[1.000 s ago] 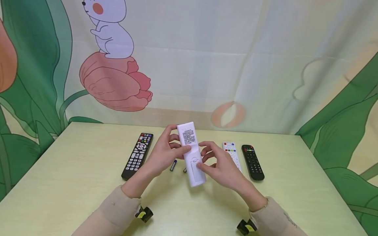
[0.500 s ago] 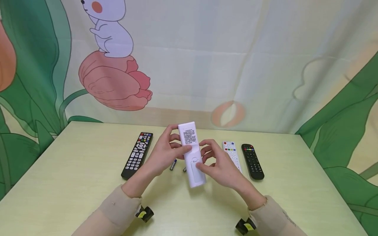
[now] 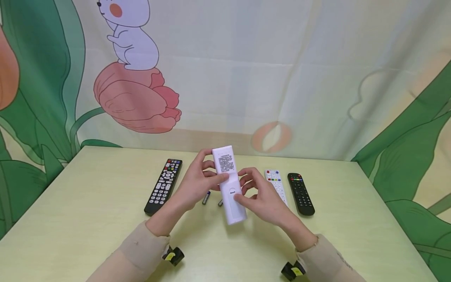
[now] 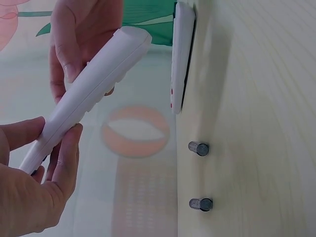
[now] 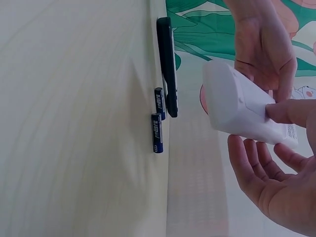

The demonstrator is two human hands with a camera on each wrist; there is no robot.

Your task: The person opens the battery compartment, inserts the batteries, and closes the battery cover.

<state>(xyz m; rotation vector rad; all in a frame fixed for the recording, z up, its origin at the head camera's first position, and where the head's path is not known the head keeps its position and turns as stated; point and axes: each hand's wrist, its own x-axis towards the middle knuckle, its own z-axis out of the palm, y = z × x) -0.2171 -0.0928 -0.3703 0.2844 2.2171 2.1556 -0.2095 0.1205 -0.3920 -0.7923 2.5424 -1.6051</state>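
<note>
A white remote control [image 3: 232, 207] is held above the table, its back with a printed code label and battery cover [image 3: 233, 205] facing up. My left hand [image 3: 195, 180] grips its upper half, thumb across the back and fingers around the left edge. At the lower half, my right hand [image 3: 264, 197] pinches it, thumb on the battery cover and curled fingers along the right edge. The right wrist view shows that thumb [image 5: 289, 112] pressing on the cover. Two batteries lie on the table behind the remote: one battery [image 3: 206, 197] shows fully, the other battery [image 3: 220, 203] is partly hidden.
A black remote control [image 3: 163, 186] with white buttons lies to the left. On the right are a second white remote [image 3: 276, 182], partly behind my right hand, and another black remote [image 3: 301, 194]. A printed curtain [image 3: 225, 78] hangs behind the table [image 3: 105, 196].
The battery cover's outline, which stood out with a visible gap near its top edge, now looks nearly flush with the remote's back. Both hands have hardly moved.
</note>
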